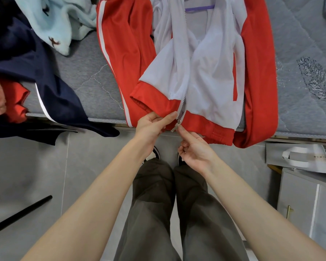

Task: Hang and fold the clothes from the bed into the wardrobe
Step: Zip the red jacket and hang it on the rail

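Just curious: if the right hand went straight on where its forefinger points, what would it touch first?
Probably the zipper pull at the hem of the red jacket; the right hand sits just short of it, though depth is unclear.

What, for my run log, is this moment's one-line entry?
red-and-white jacket on bed, hanger inside | left hand pinches hem | right hand touches zipper pull

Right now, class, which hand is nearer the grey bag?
Right. The right hand lies left of the grey bag; the left hand grips the jacket farther left.
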